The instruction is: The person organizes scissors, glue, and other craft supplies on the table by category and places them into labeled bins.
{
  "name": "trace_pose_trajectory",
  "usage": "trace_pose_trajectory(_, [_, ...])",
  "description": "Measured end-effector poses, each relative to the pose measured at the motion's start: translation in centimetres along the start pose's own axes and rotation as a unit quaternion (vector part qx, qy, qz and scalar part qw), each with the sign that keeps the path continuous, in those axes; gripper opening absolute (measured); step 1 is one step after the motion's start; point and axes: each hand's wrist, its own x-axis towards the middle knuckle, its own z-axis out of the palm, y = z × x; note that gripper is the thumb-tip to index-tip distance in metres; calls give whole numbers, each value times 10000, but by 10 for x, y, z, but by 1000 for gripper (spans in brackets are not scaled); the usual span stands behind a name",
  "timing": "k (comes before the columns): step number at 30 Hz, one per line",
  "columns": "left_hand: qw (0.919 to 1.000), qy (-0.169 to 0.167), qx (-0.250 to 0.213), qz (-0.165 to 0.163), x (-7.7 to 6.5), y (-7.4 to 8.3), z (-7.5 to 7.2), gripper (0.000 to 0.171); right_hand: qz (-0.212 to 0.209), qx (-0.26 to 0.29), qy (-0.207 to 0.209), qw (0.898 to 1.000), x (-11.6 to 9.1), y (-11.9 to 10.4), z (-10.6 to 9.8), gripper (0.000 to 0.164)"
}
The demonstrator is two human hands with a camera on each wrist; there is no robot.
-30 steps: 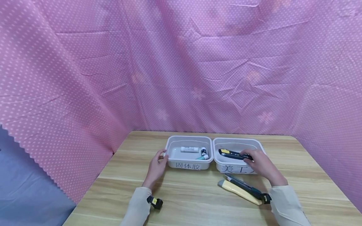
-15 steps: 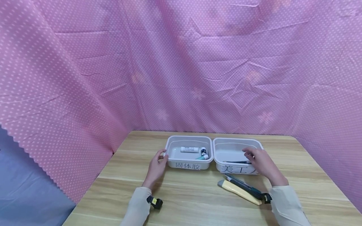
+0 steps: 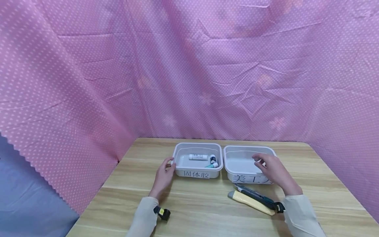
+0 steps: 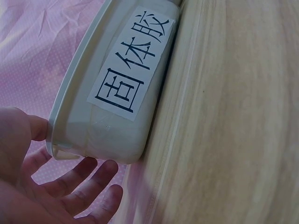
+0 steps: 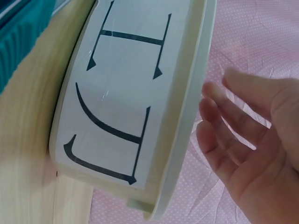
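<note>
In the head view my left hand (image 3: 163,176) rests at the left end of a white plastic box (image 3: 183,144) labelled 固体胶. Its thumb is at the rim and its fingertips lie along the end wall. Inside that box are a white glue stick (image 3: 198,157), a dark-blue one (image 3: 213,159) and a teal one (image 3: 211,165). My right hand (image 3: 273,169) is over the right end of a second white box (image 3: 248,147), its fingers loosely bent and holding nothing. The near wall hides the bottom front of this box.
In front of the right box, a yellow utility knife (image 3: 251,202) lies beside a dark teal-and-black utility knife (image 3: 256,196), close to my right wrist. Both boxes stand on a wooden table (image 3: 192,210). A pink dotted cloth (image 3: 189,82) hangs behind it.
My right hand let go of a black-and-yellow utility knife, which dropped into the right box and out of sight behind its near wall. That box shifted slightly rightward. My left hand stays put.
</note>
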Motion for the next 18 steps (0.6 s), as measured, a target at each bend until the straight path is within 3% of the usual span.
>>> trace_pose_trajectory(8, [10000, -11, -26, 2, 0, 0, 0, 39, -419, 103, -696, 9966, -1, -4, 3, 16])
trace_pose_trajectory(12, [10000, 5, -52, -10, -1, 1, 0, 39, -614, 211, -812, 9946, -1, -6, 5, 12])
trace_pose_trajectory(18, [10000, 8, -42, 26, 0, 0, 0, 38, -1033, 230, -754, 9915, 0, -9, 11, 17])
